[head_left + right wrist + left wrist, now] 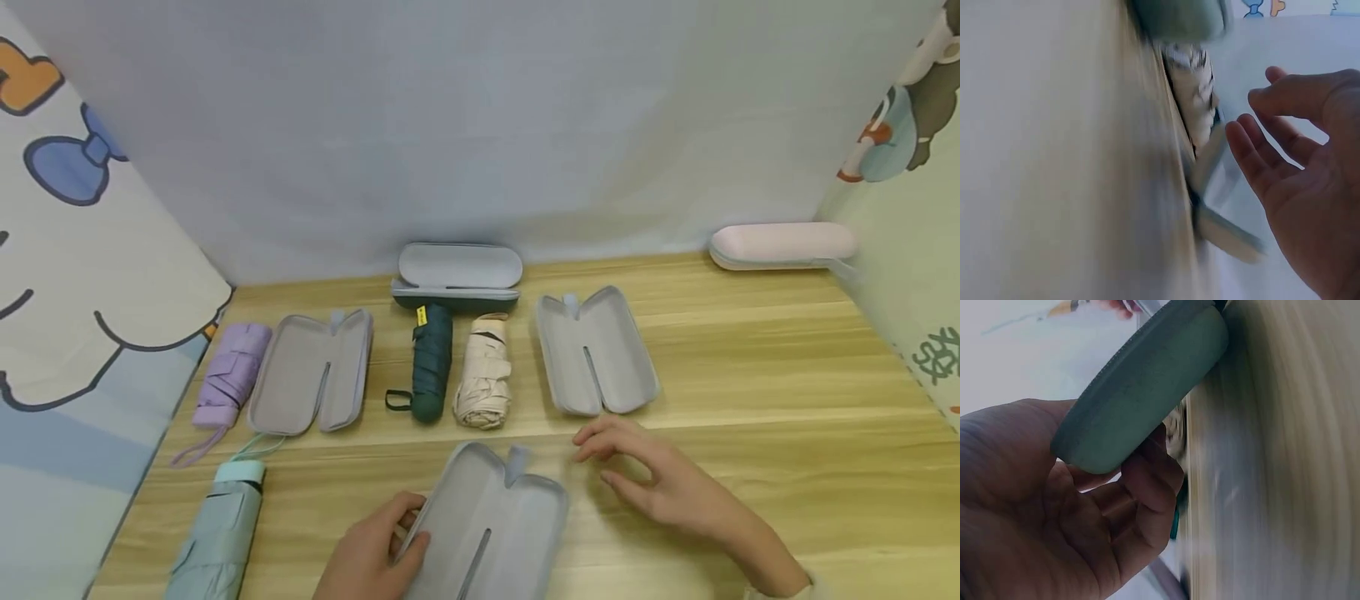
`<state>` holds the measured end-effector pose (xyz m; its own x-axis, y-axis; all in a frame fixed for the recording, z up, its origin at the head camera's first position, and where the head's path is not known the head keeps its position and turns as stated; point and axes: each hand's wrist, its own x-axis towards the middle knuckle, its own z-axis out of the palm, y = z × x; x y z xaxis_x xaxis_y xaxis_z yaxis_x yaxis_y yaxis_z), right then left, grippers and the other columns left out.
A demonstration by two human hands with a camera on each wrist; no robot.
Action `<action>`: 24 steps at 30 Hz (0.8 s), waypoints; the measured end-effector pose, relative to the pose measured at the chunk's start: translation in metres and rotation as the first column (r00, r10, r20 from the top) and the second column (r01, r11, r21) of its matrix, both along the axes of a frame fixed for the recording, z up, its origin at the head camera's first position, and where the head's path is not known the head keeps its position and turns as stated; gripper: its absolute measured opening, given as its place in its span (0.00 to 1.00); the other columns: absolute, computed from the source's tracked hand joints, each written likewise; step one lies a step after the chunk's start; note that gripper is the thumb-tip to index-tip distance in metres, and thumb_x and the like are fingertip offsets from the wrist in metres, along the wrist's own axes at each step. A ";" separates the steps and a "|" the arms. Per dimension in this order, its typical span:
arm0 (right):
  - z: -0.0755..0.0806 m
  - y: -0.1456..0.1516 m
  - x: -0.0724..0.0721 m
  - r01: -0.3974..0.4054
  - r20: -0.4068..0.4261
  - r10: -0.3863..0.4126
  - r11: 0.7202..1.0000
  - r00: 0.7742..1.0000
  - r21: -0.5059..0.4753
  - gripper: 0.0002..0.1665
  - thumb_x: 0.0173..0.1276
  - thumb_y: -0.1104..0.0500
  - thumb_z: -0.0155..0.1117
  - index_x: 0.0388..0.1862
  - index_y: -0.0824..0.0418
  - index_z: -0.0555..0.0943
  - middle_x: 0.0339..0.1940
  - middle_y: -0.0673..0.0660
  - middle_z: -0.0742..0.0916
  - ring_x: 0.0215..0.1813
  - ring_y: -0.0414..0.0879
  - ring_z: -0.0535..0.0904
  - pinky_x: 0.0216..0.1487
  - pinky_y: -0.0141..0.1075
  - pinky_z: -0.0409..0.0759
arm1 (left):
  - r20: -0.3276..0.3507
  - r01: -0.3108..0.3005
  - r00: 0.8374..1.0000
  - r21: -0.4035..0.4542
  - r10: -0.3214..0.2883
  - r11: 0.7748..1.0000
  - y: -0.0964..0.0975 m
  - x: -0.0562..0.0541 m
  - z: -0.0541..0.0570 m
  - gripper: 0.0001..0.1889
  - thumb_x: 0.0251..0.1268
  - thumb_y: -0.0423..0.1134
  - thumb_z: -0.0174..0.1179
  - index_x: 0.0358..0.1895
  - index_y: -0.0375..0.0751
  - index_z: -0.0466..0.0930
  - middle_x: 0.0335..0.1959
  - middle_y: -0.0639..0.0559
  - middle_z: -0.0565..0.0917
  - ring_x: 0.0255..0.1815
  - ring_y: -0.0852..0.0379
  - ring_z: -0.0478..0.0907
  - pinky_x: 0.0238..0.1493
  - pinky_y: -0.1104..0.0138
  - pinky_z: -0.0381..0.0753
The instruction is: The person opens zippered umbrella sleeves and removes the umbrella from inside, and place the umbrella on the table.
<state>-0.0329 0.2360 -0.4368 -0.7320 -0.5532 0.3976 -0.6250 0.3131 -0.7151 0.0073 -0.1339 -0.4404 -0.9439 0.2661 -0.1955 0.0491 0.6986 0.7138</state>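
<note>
Spread open at the table's front is a zip case [517,517] with a grey lining and a pull tab; its outer shell [1141,394] looks pale green in the left wrist view. My left hand [375,546] grips this case by its left edge, thumb on the rim and fingers under the shell. To the right of it, my right hand [660,479] is held over the table with loosely bent fingers and nothing in them. Just beyond those fingertips lies a second open grey-lined case [596,354]. In the right wrist view the right hand [1310,137] has its thumb and fingers apart.
A dark green folded umbrella [431,362] and a beige one [483,373] lie mid-table, before a half-open dark green case [457,275]. Leftward are a purple umbrella [231,375], an open purple case [300,375] and a mint umbrella [217,537]. A pink case [783,244] sits back right.
</note>
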 end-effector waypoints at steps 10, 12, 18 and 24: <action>0.040 0.079 -0.067 0.169 -0.143 -0.139 0.961 0.980 0.221 0.32 0.60 0.82 0.66 0.61 0.62 0.79 0.57 0.56 0.85 0.62 0.25 0.74 0.56 0.22 0.78 | 0.052 -0.241 0.966 -0.190 0.255 0.952 -0.050 -0.004 -0.002 0.18 0.70 0.39 0.66 0.61 0.42 0.81 0.39 0.58 0.84 0.25 0.69 0.71 0.29 0.71 0.73; 0.045 0.098 -0.086 0.221 -0.185 -0.176 0.939 0.967 0.264 0.31 0.60 0.82 0.67 0.61 0.63 0.79 0.56 0.57 0.85 0.60 0.26 0.74 0.55 0.20 0.77 | 0.058 -0.252 0.961 -0.221 0.271 0.942 -0.063 -0.006 -0.004 0.20 0.71 0.40 0.65 0.63 0.38 0.80 0.40 0.56 0.85 0.26 0.67 0.72 0.29 0.70 0.74; 0.055 0.153 -0.141 0.373 -0.187 -0.323 0.806 0.928 0.459 0.26 0.67 0.77 0.64 0.64 0.70 0.76 0.59 0.69 0.83 0.56 0.61 0.81 0.54 0.51 0.83 | 0.059 -0.286 0.947 -0.301 0.317 0.910 -0.103 -0.012 -0.010 0.24 0.73 0.42 0.62 0.65 0.31 0.75 0.41 0.48 0.87 0.32 0.60 0.80 0.33 0.66 0.78; 0.060 0.198 -0.181 0.422 -0.095 -0.474 0.653 0.875 0.629 0.31 0.69 0.72 0.56 0.69 0.80 0.66 0.66 0.84 0.70 0.65 0.80 0.64 0.65 0.71 0.62 | 0.054 -0.318 0.931 -0.371 0.362 0.873 -0.131 -0.015 -0.018 0.31 0.74 0.46 0.59 0.68 0.24 0.69 0.54 0.22 0.83 0.46 0.32 0.85 0.48 0.44 0.84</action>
